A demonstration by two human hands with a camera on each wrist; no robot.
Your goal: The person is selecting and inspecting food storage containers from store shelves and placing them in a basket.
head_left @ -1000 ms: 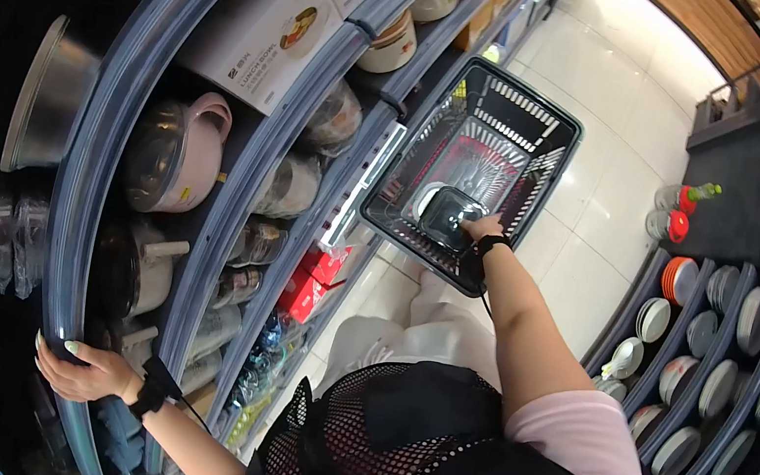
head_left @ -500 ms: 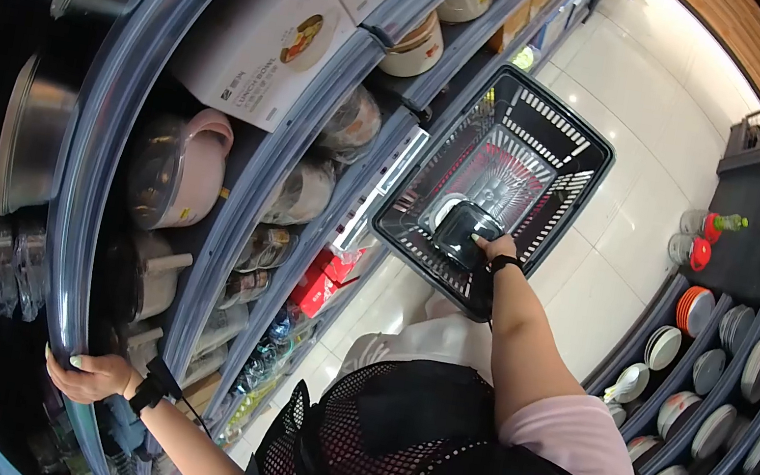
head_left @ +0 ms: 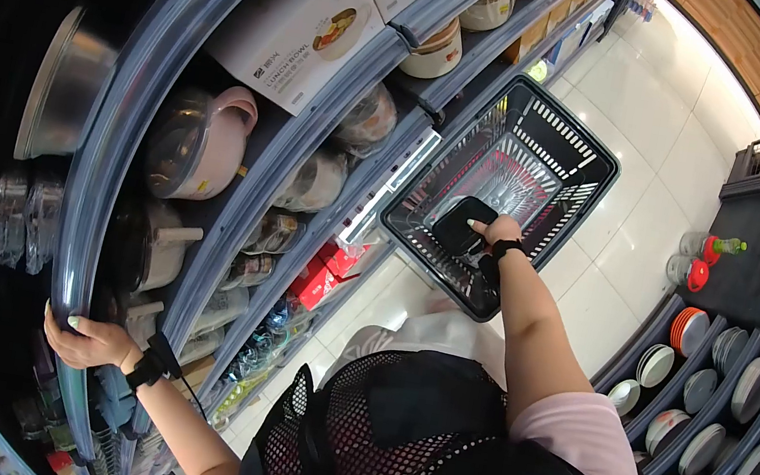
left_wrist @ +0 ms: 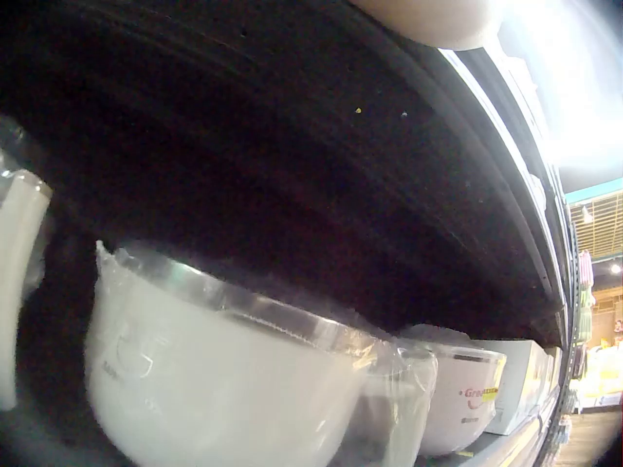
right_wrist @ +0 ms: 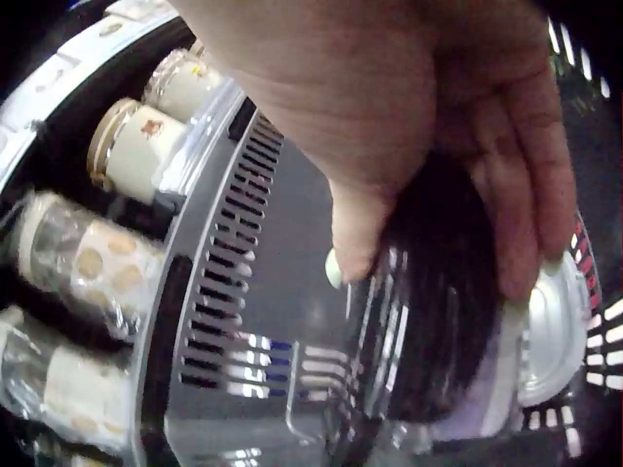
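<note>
In the head view my right hand [head_left: 501, 229] reaches into a black shopping basket [head_left: 598, 178] and holds a black rounded-square container [head_left: 457, 225]. The right wrist view shows the thumb on one side of the glossy container [right_wrist: 433, 302] and the fingers on the other; the palm hides part of it. A pale oval lid-like piece [right_wrist: 557, 341] lies beside it, past the fingertips. My left hand [head_left: 90, 344] grips the grey front edge of a shelf [head_left: 80, 250] at the lower left. Only a blurred bit of that hand [left_wrist: 433, 15] tops the left wrist view.
Shelves on the left carry a pink-handled pot [head_left: 215, 147], a lunch bowl box [head_left: 309, 27] and wrapped canisters [head_left: 315, 178]. Under the gripped shelf stands a white pot [left_wrist: 224, 370] in plastic. Plate racks [head_left: 704, 448] line the right, across the tiled floor [head_left: 639, 109].
The black container has tilted in my right hand, and its shiny face no longer catches the light. It now covers more of the pale piece beside it. My left hand stays on the shelf edge.
</note>
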